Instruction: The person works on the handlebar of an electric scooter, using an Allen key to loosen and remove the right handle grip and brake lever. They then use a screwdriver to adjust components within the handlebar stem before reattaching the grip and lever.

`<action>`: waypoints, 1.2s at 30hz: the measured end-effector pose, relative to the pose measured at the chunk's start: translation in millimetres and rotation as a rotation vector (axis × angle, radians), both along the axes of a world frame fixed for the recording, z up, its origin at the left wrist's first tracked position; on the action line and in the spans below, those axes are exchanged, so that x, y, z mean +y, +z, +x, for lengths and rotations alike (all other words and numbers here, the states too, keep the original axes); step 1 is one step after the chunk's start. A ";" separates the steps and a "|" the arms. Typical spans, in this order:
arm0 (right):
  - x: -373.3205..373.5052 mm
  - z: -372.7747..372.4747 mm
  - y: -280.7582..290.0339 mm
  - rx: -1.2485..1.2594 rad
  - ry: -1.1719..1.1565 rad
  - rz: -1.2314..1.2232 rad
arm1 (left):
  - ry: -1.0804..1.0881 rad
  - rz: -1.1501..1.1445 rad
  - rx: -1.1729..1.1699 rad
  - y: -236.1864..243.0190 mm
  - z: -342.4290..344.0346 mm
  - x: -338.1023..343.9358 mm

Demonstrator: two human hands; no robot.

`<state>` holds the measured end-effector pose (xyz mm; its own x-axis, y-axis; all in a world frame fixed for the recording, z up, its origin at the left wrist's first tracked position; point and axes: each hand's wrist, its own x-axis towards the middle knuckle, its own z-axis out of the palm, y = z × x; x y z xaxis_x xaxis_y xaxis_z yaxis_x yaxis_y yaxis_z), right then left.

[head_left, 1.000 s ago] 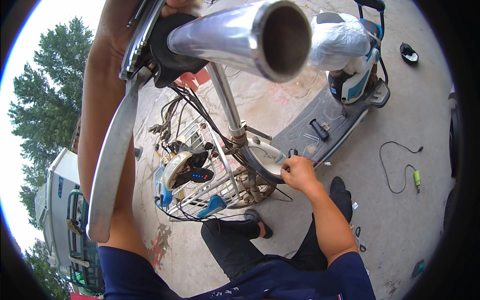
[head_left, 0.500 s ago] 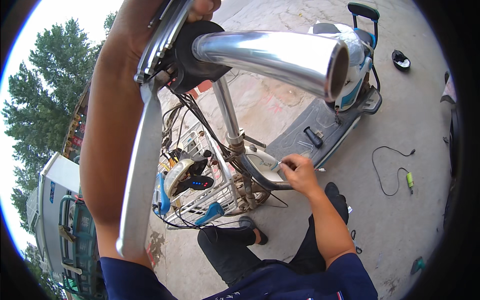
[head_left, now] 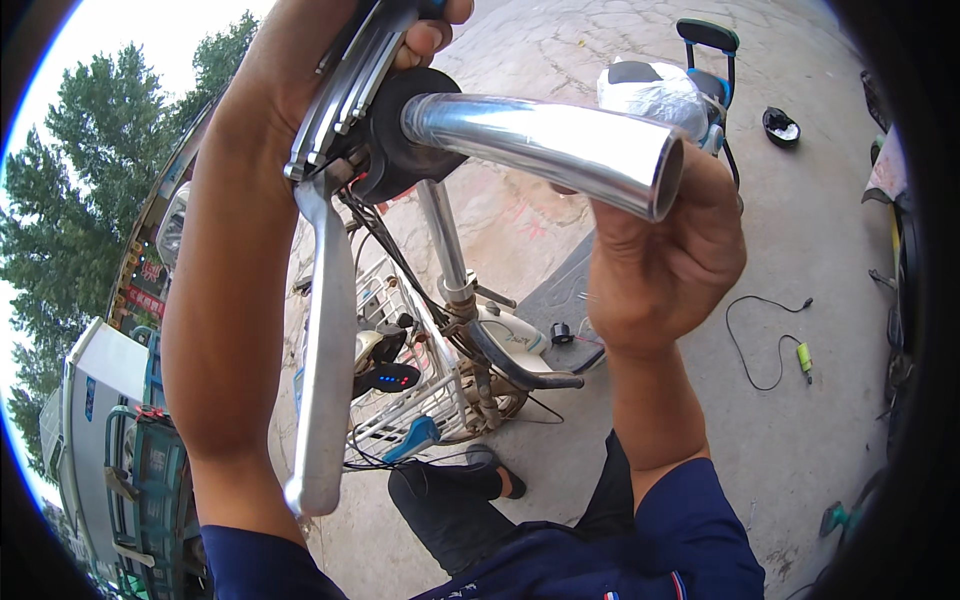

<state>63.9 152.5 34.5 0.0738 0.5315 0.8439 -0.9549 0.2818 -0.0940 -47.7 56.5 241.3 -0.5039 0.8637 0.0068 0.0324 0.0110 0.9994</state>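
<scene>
At the top, my left hand (head_left: 290, 65) is closed around a folding set of metal hex keys (head_left: 350, 90), pressed against the handlebar's black fitting (head_left: 390, 140). A silver brake lever (head_left: 325, 350) hangs down from there. The bare chrome handlebar tube (head_left: 540, 140) bends toward the right, its open end facing me. Just behind and below that end is my right hand (head_left: 670, 260), with curled fingers. The tube hides part of them, so I cannot make out what they hold. On the scooter's grey footboard (head_left: 565, 280) lies a black handlebar grip (head_left: 562, 334), partly visible.
Below the handlebar are a white wire basket (head_left: 400, 340), loose black cables (head_left: 385, 240) and a lit display (head_left: 388, 378). A black cable with a green piece (head_left: 805, 358) and a black helmet-like bowl (head_left: 781, 127) lie on the concrete. A green truck (head_left: 160, 480) stands left.
My right hand has risen from beside the scooter's white body to the open end of the tube. My left hand keeps its hold, while the view has shifted slightly.
</scene>
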 end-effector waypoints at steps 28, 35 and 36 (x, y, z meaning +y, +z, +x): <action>-4.1 15.9 9.5 -0.152 -0.326 0.164 | -0.228 0.016 -0.171 -1.2 -0.4 0.3; -18.0 15.5 14.7 -0.185 -0.300 0.072 | -0.057 0.019 0.046 0.1 0.9 0.5; -21.7 16.0 14.8 -0.198 -0.285 0.050 | -0.046 0.020 0.099 0.5 1.1 -1.2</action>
<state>79.9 130.8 49.3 0.0458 0.4702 0.8813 -0.8020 0.5433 -0.2482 -46.6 55.3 241.8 -0.4594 0.8853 0.0717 0.1306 -0.0125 0.9914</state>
